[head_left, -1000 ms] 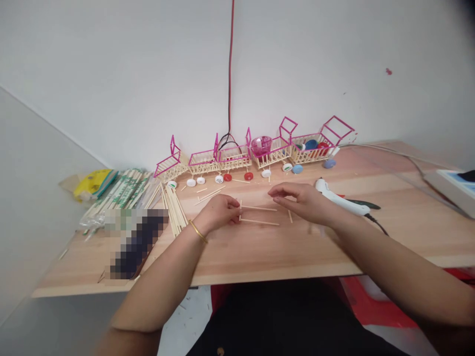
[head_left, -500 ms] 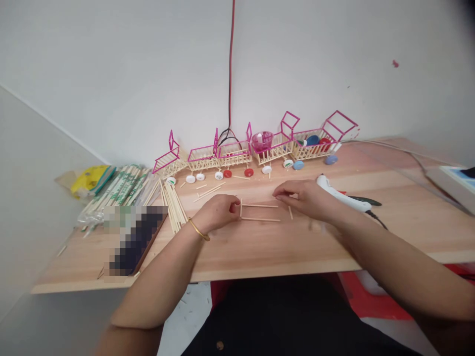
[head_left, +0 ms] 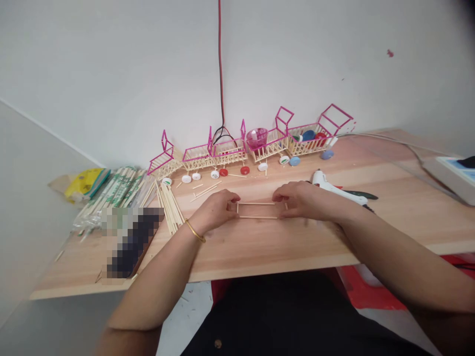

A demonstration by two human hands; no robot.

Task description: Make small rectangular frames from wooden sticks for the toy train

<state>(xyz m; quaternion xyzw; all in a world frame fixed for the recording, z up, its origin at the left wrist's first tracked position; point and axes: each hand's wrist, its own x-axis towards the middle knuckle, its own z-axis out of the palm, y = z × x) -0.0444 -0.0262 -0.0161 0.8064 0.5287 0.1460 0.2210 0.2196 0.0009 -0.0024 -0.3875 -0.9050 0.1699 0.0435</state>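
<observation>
Two long thin wooden sticks point(head_left: 257, 210) lie side by side on the wooden table point(head_left: 260, 247), closed at their ends by short cross sticks into a flat rectangle. My left hand point(head_left: 216, 211), with a gold bangle on the wrist, pinches the frame's left end with curled fingers. My right hand point(head_left: 299, 200) has its fingers curled on the right end, where a short stick lies under the fingertips. A white glue gun point(head_left: 336, 190) lies just beyond my right hand.
A row of stick carts with pink frames point(head_left: 252, 146) and bottle-cap wheels stands along the wall. Bundles of chopsticks in wrappers point(head_left: 118, 190) and loose sticks point(head_left: 170, 205) lie at the left. A power strip point(head_left: 451, 178) sits at the far right, and a cable hangs down the wall.
My right hand moved left and down onto the right end of the stick pair, taking the short stick with it. The two long sticks now lie closer and parallel.
</observation>
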